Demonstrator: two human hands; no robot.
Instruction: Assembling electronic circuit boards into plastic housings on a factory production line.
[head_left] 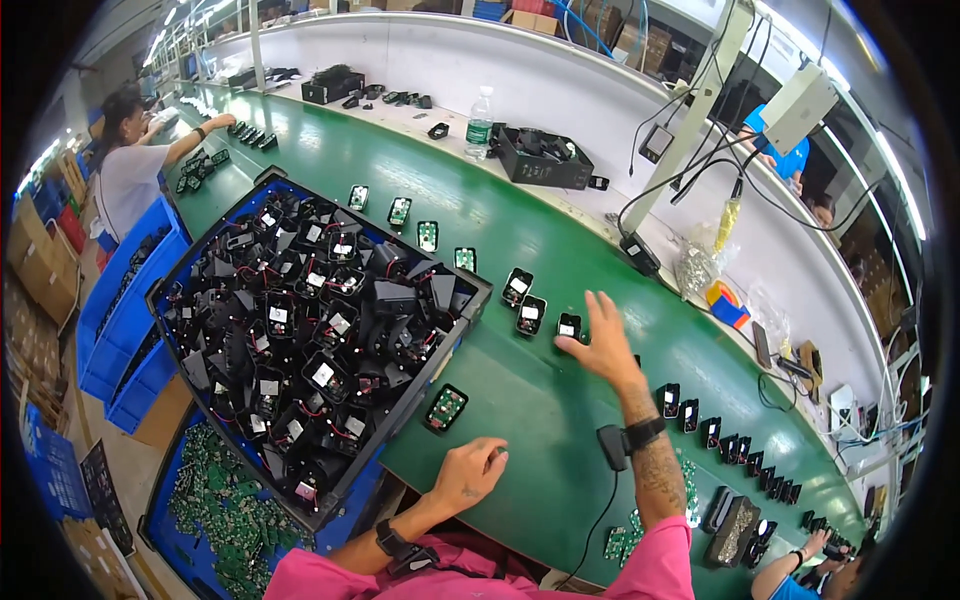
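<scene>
My right hand (606, 347) reaches over the green bench with its fingers apart. Its thumb is at the lower edge of a small black plastic housing (568, 327); I cannot tell if they touch. Two more such housings, one lower (531, 315) and one upper (518, 287), stand just left of it, with white blocks inside. Near the bench's front edge my left hand (470, 476) is closed, with a small dark bit at its fingertips that I cannot make out. Above it lies a black housing with a green circuit board (446, 408).
A large black tray (400, 425) heaped with wired housings stands at left, above a blue bin of circuit boards (225, 500). More housings (711, 432) line the bench at right. A bottle (479, 124) stands at the back. Co-workers sit at far left and lower right.
</scene>
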